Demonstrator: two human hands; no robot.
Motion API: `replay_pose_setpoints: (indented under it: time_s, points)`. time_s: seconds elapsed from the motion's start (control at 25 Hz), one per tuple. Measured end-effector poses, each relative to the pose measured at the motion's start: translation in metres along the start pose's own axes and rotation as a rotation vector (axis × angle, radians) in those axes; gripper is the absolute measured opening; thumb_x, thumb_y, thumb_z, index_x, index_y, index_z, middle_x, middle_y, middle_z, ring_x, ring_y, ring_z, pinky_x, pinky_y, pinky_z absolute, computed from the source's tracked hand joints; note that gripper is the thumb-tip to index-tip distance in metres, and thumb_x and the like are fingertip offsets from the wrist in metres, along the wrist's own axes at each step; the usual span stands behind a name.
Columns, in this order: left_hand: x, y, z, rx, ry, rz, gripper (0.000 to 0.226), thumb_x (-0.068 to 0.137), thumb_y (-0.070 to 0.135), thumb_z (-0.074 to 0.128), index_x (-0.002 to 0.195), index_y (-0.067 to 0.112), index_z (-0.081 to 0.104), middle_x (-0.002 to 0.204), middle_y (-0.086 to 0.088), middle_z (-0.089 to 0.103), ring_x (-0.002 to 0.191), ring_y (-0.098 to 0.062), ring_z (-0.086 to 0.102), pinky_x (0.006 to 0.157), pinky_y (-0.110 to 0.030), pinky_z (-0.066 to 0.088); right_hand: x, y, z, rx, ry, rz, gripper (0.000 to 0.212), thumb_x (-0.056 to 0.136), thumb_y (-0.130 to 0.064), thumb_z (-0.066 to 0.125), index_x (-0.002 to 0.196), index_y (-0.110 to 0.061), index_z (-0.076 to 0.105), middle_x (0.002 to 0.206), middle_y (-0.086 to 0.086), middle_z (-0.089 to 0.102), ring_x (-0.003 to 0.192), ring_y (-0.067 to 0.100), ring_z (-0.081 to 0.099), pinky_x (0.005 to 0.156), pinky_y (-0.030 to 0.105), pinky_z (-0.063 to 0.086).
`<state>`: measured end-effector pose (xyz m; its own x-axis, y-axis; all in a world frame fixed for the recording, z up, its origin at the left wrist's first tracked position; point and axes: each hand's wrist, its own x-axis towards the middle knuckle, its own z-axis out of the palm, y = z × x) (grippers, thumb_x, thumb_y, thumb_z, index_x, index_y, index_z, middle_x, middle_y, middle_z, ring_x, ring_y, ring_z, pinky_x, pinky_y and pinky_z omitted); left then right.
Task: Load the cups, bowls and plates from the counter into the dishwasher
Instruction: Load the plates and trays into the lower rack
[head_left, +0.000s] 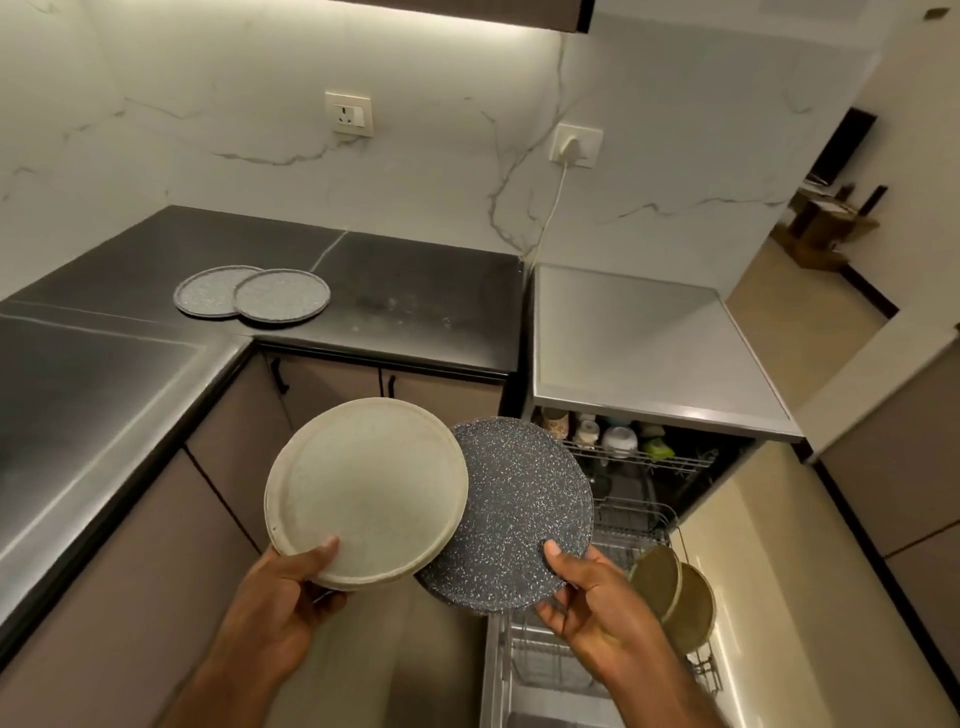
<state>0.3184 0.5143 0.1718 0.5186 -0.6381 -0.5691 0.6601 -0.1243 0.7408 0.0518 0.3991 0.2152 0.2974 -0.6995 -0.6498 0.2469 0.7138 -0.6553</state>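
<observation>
A: Fingers?
B: Left hand (280, 597) is clamping the cream plate (363, 488); right hand (587, 603) is clamping the speckled plate (524, 509), near, by the dishwasher rack (628, 525).
A: Table (415, 291)?
B: Two grey plates (283, 296) are lying far left.

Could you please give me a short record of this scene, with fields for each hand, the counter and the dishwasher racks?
left hand: grips cream plate by its near rim
right hand: grips dark speckled plate, partly behind cream plate
counter: right grey plate overlaps left grey plate
lower rack: pulled out, olive plates standing on edge
upper rack: cups
</observation>
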Motion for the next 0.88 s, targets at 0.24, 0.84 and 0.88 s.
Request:
replay_pose_setpoints:
  time_s: [0.24, 0.84, 0.88]
  points:
    - [0.0, -0.069, 0.082, 0.027, 0.047, -0.078, 0.052, 0.078, 0.003, 0.07, 0.121, 0.031, 0.062, 0.11, -0.006, 0.07, 0.087, -0.027, 0.061, 0.067, -0.038, 0.047, 0.044, -0.043, -0.103, -0.036, 0.04, 0.076, 0.028, 0.079, 0.0, 0.074, 0.1, -0.009, 0.059, 0.074, 0.008, 0.065, 0.058, 0.018, 0.052, 0.066, 0.039, 0.052]
    - [0.161, -0.325, 0.172, 0.158, 0.156, -0.301, 0.041, 0.093, 0.0, 0.06, 0.124, 0.026, 0.062, 0.114, 0.0, 0.072, 0.088, -0.022, 0.063, 0.06, -0.031, 0.047, 0.274, 0.027, -0.321, -0.043, 0.227, 0.236, 0.034, 0.089, -0.001, 0.067, 0.122, -0.008, 0.063, 0.113, 0.012, 0.075, 0.105, 0.034, 0.068, 0.092, 0.05, 0.055]
    - [0.172, -0.339, 0.171, 0.165, 0.166, -0.309, 0.036, 0.093, -0.001, 0.059, 0.118, 0.024, 0.063, 0.109, 0.001, 0.073, 0.086, -0.022, 0.063, 0.055, -0.029, 0.048, 0.289, 0.036, -0.331, -0.056, 0.245, 0.233, 0.032, 0.09, -0.001, 0.066, 0.121, -0.009, 0.064, 0.112, 0.011, 0.075, 0.105, 0.034, 0.068, 0.093, 0.05, 0.055]
